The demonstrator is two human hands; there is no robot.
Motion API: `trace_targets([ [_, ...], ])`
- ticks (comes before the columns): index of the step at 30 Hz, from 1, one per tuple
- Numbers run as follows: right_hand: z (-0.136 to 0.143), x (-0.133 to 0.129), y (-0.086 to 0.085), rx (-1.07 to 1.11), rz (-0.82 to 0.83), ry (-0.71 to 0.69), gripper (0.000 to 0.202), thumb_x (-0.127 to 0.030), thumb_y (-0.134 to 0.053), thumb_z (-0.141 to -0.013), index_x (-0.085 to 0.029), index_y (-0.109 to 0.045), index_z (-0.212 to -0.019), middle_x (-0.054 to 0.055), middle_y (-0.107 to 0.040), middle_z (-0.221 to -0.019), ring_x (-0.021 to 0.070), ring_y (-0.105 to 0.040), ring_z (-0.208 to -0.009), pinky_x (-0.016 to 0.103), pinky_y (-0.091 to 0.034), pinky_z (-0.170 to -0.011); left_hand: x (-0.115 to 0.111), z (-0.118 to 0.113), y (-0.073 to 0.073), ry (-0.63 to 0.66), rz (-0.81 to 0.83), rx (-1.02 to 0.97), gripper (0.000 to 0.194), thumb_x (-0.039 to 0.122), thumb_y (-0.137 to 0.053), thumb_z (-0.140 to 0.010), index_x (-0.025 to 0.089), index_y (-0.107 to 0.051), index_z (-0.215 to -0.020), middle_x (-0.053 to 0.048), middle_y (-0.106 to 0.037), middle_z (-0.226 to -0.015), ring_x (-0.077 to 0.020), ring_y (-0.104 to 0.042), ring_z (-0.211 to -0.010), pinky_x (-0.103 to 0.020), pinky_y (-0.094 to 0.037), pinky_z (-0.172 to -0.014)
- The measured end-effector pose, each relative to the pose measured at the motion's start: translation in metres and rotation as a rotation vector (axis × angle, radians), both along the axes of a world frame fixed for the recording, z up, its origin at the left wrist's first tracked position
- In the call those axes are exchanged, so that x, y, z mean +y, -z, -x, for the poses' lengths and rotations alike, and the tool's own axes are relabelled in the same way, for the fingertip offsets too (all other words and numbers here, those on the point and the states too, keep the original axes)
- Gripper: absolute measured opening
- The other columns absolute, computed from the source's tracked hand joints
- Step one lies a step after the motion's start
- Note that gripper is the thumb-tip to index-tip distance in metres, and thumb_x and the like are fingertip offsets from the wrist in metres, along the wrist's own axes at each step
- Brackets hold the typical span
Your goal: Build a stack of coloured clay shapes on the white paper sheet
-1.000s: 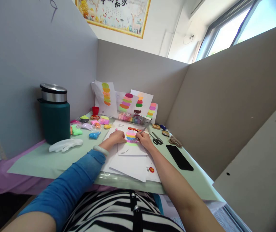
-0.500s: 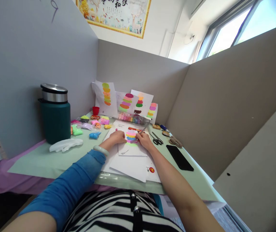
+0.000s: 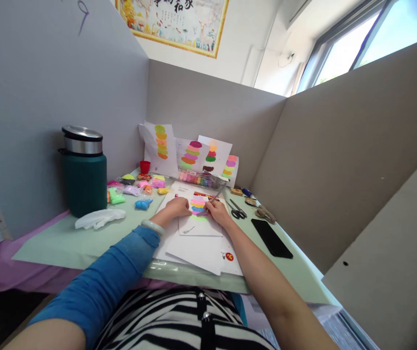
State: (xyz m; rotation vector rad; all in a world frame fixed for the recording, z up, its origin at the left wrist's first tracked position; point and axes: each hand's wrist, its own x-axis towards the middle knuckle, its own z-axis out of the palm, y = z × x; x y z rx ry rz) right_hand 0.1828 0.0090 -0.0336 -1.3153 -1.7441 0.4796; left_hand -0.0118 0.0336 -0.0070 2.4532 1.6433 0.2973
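A white sheet [image 3: 201, 227] with stacked pink, yellow, blue, purple and green bands lies on other papers at the middle of the table. My right hand [image 3: 216, 212] is closed around a thin grey tool [image 3: 218, 193], whose lower tip rests over the purple band. At the sheet's left edge lies my left hand [image 3: 179, 207], its fingers bent together and touching the paper; whether anything is under them is hidden. More white papers [image 3: 196, 253] lie beneath, nearer to me.
On the left stand a green flask [image 3: 84, 182] and a white glove [image 3: 99, 218], with several bagged coloured clays behind. Scissors [image 3: 238, 210] and a black phone [image 3: 271, 238] lie on the right. Painted sheets [image 3: 193, 158] lean at the back.
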Motion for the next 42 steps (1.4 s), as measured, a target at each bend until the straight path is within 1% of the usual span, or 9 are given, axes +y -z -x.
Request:
trace_targets([
  [3,-0.001,0.0,0.0,0.008,-0.011,0.033,0.031,-0.035,-0.044,-0.082,-0.015,-0.065,-0.069,0.001,-0.059,-0.058,0.0127,-0.054,-0.056,0.022,-0.04,-0.058,0.0,0.0,0.0,0.0,0.002,-0.003,0.034,0.04,-0.062,-0.065,0.022,-0.068,-0.093,-0.006,-0.069,-0.102,-0.023,-0.063,-0.093,-0.025,-0.047,-0.073],
  [9,0.0,0.0,-0.001,0.0,-0.015,0.035,0.031,-0.035,-0.045,-0.082,-0.015,-0.065,-0.069,0.002,-0.059,-0.059,0.0129,-0.054,-0.056,0.022,-0.04,-0.058,-0.001,0.0,-0.001,0.001,0.005,-0.002,0.035,0.04,-0.061,-0.066,0.022,-0.068,-0.095,-0.006,-0.069,-0.102,-0.0234,-0.063,-0.093,-0.026,-0.047,-0.074],
  [15,0.001,-0.001,-0.001,-0.034,-0.021,0.004,0.031,-0.034,-0.045,-0.083,-0.015,-0.064,-0.067,0.002,-0.06,-0.061,0.0127,-0.053,-0.057,0.022,-0.04,-0.059,-0.001,0.0,-0.001,-0.005,0.004,0.011,0.035,0.041,-0.062,-0.067,0.022,-0.068,-0.095,-0.006,-0.069,-0.102,-0.0226,-0.063,-0.093,-0.025,-0.047,-0.074],
  [19,0.001,-0.001,-0.001,-0.012,-0.016,-0.004,0.031,-0.035,-0.044,-0.084,-0.014,-0.064,-0.071,0.002,-0.059,-0.061,0.0123,-0.052,-0.054,0.022,-0.04,-0.057,-0.002,0.0,-0.001,-0.001,0.004,0.007,0.035,0.04,-0.061,-0.066,0.022,-0.068,-0.095,-0.006,-0.069,-0.102,-0.0225,-0.063,-0.091,-0.025,-0.047,-0.073],
  [23,0.001,-0.001,-0.001,-0.047,-0.025,-0.01,0.032,-0.034,-0.044,-0.083,-0.014,-0.065,-0.069,0.002,-0.06,-0.061,0.0129,-0.054,-0.058,0.023,-0.04,-0.06,-0.002,0.0,-0.002,-0.001,0.008,0.007,0.034,0.04,-0.061,-0.067,0.022,-0.068,-0.095,-0.007,-0.069,-0.102,-0.0229,-0.063,-0.092,-0.026,-0.047,-0.073],
  [27,0.001,-0.003,-0.003,-0.004,-0.049,0.016,0.032,-0.035,-0.043,-0.084,-0.014,-0.065,-0.071,0.002,-0.06,-0.06,0.0133,-0.055,-0.059,0.023,-0.041,-0.062,-0.002,0.0,-0.001,-0.006,0.005,-0.005,0.034,0.039,-0.061,-0.066,0.022,-0.068,-0.094,-0.007,-0.069,-0.102,-0.0235,-0.063,-0.093,-0.026,-0.047,-0.072],
  [35,0.003,-0.004,-0.003,0.029,-0.05,-0.023,0.031,-0.036,-0.043,-0.084,-0.015,-0.063,-0.072,0.001,-0.058,-0.058,0.0128,-0.054,-0.055,0.023,-0.041,-0.059,0.001,0.0,0.003,0.007,-0.025,-0.045,0.031,0.039,-0.061,-0.067,0.021,-0.069,-0.091,-0.008,-0.07,-0.097,-0.0236,-0.063,-0.088,-0.026,-0.044,-0.068],
  [39,0.005,-0.005,-0.004,0.046,-0.063,-0.059,0.032,-0.037,-0.042,-0.085,-0.015,-0.062,-0.072,0.0,-0.057,-0.057,0.0117,-0.05,-0.05,0.023,-0.041,-0.056,0.006,-0.002,0.008,0.066,-0.084,-0.149,0.027,0.039,-0.056,-0.073,0.019,-0.069,-0.085,-0.007,-0.071,-0.088,-0.0216,-0.063,-0.081,-0.025,-0.042,-0.065],
  [42,0.007,-0.006,-0.005,0.073,-0.065,-0.096,0.033,-0.039,-0.042,-0.085,-0.015,-0.061,-0.072,0.0,-0.056,-0.057,0.0107,-0.046,-0.045,0.023,-0.039,-0.051,0.007,-0.003,0.01,0.181,-0.097,-0.25,0.032,0.044,-0.051,-0.077,0.018,-0.069,-0.083,-0.006,-0.07,-0.081,-0.019,-0.061,-0.073,-0.024,-0.04,-0.063],
])
